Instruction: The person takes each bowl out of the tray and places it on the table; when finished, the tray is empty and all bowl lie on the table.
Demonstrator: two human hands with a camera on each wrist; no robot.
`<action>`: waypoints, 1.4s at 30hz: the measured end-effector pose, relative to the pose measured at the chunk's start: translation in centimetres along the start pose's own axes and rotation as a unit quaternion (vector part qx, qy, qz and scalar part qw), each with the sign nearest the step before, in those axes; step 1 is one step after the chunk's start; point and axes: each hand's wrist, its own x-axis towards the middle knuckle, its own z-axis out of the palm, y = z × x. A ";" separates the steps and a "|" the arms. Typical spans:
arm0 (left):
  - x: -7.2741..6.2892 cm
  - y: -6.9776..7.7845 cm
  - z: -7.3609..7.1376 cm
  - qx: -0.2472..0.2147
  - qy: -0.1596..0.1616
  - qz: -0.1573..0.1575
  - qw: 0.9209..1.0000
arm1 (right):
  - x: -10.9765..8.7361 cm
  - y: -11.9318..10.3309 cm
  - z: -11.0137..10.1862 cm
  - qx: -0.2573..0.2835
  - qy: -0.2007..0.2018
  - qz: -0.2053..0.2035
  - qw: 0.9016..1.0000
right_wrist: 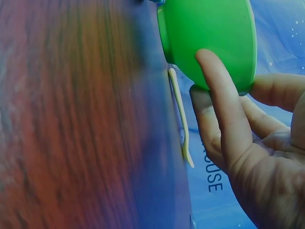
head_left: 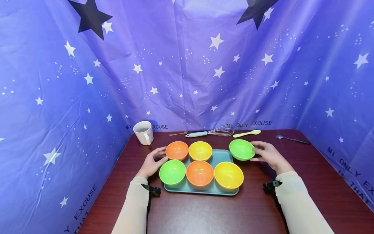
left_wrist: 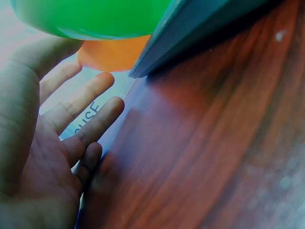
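Observation:
My right hand (head_left: 269, 155) grips a green bowl (head_left: 242, 149) by its right side, beyond the tray's right end. The right wrist view shows fingers against the outer wall of this bowl (right_wrist: 214, 33). My left hand (head_left: 152, 162) is at the left edge of the back orange bowl (head_left: 177, 150), fingers spread and loosely bent. In the left wrist view, its thumb lies just under the second green bowl (left_wrist: 90, 19), beside the orange bowl (left_wrist: 114, 55). That green bowl (head_left: 172, 172), a front orange bowl (head_left: 200, 173) and two yellow bowls (head_left: 200, 150) share the teal tray (head_left: 201, 191).
A white mug (head_left: 143, 132) stands at the back left. Along the back lie a whisk (head_left: 210, 131), a pale yellow spoon (head_left: 246, 133) and a thin small utensil (head_left: 178, 133). A metal spoon (head_left: 292, 139) lies back right. Starry blue cloth (head_left: 187, 81) walls in the table.

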 end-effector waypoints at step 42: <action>-0.9 3.5 0.2 -0.011 0.011 0.010 1.000 | 0.0 0.6 -0.4 -0.069 0.029 0.009 0.997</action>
